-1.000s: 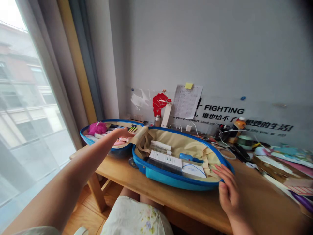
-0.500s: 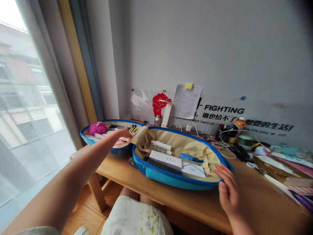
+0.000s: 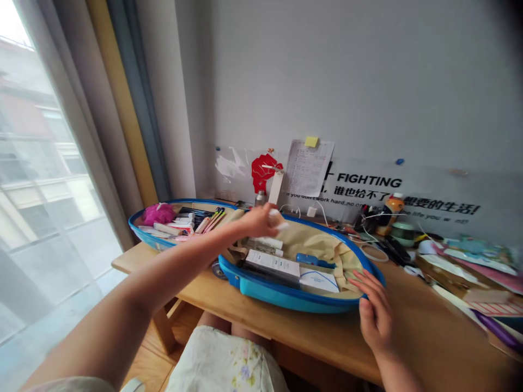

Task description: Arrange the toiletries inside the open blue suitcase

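A blue suitcase (image 3: 265,296) lies spread apart on the table, its two halves side by side. My left hand (image 3: 261,220) is over the hinge side of the right half, closed round a small white item (image 3: 280,225) blurred by motion. At the right rim rests my right hand (image 3: 376,310), fingers stretched over the edge and thumb outside. Beneath the left hand, the right half holds a white tube (image 3: 267,243), a white box (image 3: 273,262), a flatter white box (image 3: 318,281) and a blue bottle (image 3: 314,260).
In the left half are a pink bath puff (image 3: 158,214), toothbrushes (image 3: 216,218) and several tubes. A wooden table (image 3: 425,332) carries everything. Cables, an orange-capped bottle (image 3: 393,207) and packets (image 3: 482,253) clutter the back right. A paper sheet (image 3: 308,167) hangs on the wall.
My left hand has moved right, from the left half to above the right half, with a small white item now in it. My right hand remains at the right rim.
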The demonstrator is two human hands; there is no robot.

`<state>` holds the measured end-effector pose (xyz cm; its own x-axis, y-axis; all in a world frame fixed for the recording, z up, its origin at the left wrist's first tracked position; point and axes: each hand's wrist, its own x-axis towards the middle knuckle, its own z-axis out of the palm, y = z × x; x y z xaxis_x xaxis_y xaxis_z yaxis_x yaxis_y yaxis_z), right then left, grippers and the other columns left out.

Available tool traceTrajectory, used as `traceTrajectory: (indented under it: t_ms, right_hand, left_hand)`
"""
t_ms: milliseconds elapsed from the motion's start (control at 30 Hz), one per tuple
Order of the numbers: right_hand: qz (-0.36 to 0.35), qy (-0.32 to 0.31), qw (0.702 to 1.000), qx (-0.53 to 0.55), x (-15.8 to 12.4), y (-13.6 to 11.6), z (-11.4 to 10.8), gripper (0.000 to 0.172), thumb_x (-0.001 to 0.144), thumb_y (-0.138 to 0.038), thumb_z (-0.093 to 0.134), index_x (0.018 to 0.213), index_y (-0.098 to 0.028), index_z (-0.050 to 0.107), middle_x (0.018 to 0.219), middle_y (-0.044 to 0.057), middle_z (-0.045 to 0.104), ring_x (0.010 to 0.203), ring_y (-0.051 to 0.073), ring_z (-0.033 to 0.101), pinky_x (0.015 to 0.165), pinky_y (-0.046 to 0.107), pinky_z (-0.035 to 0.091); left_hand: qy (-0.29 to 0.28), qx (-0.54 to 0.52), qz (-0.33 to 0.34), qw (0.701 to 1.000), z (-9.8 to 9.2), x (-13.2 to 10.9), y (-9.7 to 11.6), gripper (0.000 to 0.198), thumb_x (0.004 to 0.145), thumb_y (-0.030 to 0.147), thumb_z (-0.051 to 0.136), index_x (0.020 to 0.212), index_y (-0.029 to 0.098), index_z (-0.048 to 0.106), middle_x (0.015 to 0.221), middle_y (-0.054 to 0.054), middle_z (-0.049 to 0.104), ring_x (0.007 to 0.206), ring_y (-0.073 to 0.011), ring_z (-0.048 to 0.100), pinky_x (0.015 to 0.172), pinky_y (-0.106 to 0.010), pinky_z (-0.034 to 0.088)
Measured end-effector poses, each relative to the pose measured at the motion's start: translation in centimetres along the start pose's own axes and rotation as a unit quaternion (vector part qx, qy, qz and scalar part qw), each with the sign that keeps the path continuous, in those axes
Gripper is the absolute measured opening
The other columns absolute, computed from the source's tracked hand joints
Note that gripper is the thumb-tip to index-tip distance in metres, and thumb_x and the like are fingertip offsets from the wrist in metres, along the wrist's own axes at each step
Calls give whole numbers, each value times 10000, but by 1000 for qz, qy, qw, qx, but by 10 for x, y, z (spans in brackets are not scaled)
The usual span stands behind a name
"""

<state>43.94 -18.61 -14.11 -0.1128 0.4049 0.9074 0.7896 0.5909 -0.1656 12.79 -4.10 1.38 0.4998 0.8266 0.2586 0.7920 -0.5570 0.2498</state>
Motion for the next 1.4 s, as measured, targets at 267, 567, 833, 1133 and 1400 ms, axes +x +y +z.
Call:
traceTrajectory:
  t_ms: [267,567,833,1133,1400]
  right_hand:
    - [5,-7,1000,-10,1,-3,-1,358,979,-342,359,1170,-208,631,1209,124,652,1281,298,522,1037,549,446]
    - [-7,-6,1000,-20,5,-8,-3,339,974,-305,370,1168,-205,629,1186,125,660,1264,295,534,1004,523,469]
    - [-11,-6,1000,-5,3,-4,-2,337,973,-296,372,1187,-207,616,1208,125,646,1272,294,522,1028,535,442]
    - [-6,-1,1000,-4,3,0,-1,351,980,-356,364,1136,-201,638,1178,133,657,1256,308,535,1010,547,447]
    - [-9,4,1000,-8,1,3,0,351,976,-363,365,1121,-204,641,1156,128,666,1243,310,546,1012,545,451]
  left_hand:
    - [-221,-26,129,966,73,0,98,913,727,422,735,1472,175,268,1354,-164,570,1272,-308,536,1024,-407,441]
    - [-311,-52,208,926,88,4,96,951,723,422,728,1517,181,263,1468,-174,478,1327,-332,488,1068,-427,408]
    - [-343,-118,202,910,85,4,90,1012,742,485,701,1539,115,199,1534,-171,391,1391,-301,411,1141,-402,328]
    - [-174,-251,104,947,54,13,64,489,875,186,421,1360,155,481,1121,-74,708,895,-142,653,839,-270,504]
    - [66,-215,-101,969,0,-8,-50,406,832,157,374,1148,181,628,700,19,648,580,-119,533,542,-206,423]
